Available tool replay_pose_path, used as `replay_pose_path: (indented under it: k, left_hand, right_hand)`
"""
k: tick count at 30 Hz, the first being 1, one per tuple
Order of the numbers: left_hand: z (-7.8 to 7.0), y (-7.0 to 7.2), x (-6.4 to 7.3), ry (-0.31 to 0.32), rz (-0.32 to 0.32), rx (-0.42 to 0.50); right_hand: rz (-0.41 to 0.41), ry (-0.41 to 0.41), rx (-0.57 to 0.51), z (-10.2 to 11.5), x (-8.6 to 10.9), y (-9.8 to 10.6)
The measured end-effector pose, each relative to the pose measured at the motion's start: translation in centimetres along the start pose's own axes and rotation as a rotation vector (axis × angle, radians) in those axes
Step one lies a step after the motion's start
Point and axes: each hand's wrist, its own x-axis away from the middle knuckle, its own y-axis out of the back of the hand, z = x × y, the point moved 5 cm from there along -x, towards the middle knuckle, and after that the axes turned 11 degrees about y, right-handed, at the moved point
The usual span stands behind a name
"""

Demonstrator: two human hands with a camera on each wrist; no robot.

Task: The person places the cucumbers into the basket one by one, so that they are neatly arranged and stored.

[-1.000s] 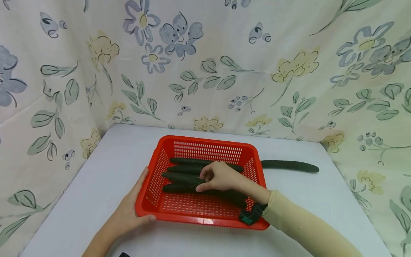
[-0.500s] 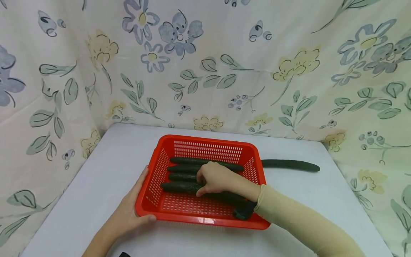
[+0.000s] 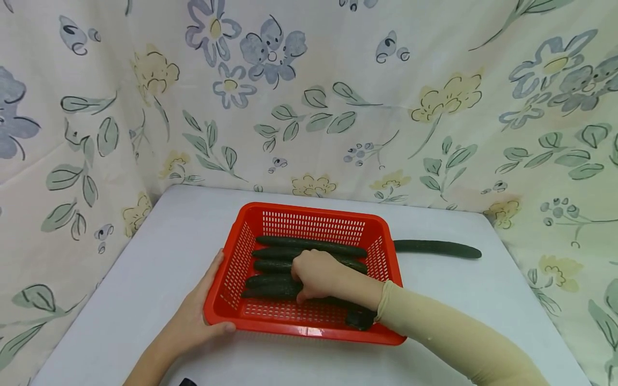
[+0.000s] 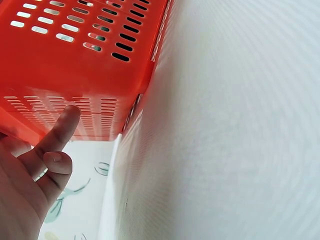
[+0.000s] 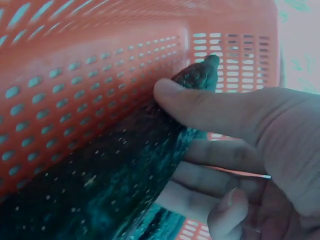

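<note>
Inside a red plastic basket [image 3: 304, 331], several dark green cucumbers lie side by side. My right hand [image 3: 316, 273] reaches in and grips the cucumber [image 3: 267, 292] nearest the front wall. In the right wrist view the thumb lies on that cucumber [image 5: 115, 175], and the other fingers come in from its opposite side, partly hidden by it. Another cucumber [image 5: 162, 222] shows beneath. At the basket's front left corner, my left hand [image 3: 200, 308] rests against the outside, its thumb at the front rim. One finger [image 4: 65, 127] touches the slotted wall in the left wrist view.
A single cucumber [image 3: 436, 248] lies on the white table [image 3: 449, 289] to the right of the basket, one end hidden behind the rim. Floral cloth [image 3: 309, 107] hangs behind the table and along its sides.
My right hand has come down and toward the front of the basket, and the cucumber under it has shifted forward, uncovering another behind it. My left hand and the basket have stayed put.
</note>
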Motion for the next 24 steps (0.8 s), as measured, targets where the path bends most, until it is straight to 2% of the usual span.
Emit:
replay_pose_path:
  k: [9,15,24]
  left_hand:
    - [0.0,0.0,0.0,-0.005,-0.002,0.003]
    - [-0.1,0.0,0.0,0.0,0.001,0.001]
    - [0.2,0.1,0.0,0.003,-0.007,-0.018]
  right_hand:
    - [0.008,-0.002,-0.097,-1.0,-0.5,-1.2]
    - [0.021,-0.039,-0.184,-1.5,-0.4,-1.2]
    - [0.025,0.032,-0.294,-2.4,0.2,0.0]
